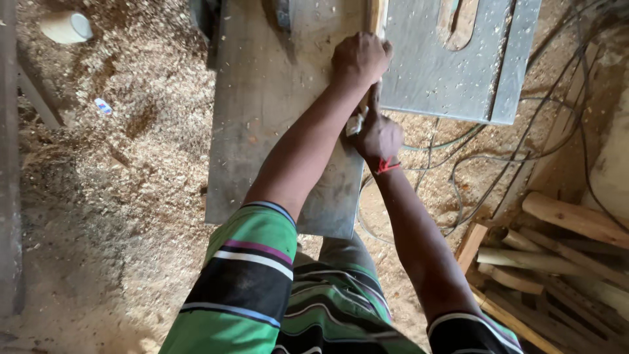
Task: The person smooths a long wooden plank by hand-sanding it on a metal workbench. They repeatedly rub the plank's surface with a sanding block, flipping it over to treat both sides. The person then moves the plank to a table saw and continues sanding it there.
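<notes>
At the near edge of the grey metal saw table (262,131), right hand (380,137) is closed around the end of a narrow wood strip (373,19); just beyond, left hand (359,59) presses closed on it. Sawdust floor (131,131) open to the left; cables (498,157) and stacked offcuts (563,255) crowd the right.

We note a floor (131,131) covered in sawdust and wood shavings, lit by warm daylight. Loose cables (524,131) trail across it at right, beside a pile of cut wooden offcuts (563,262). A grey metal saw table (452,72) stands ahead.
</notes>
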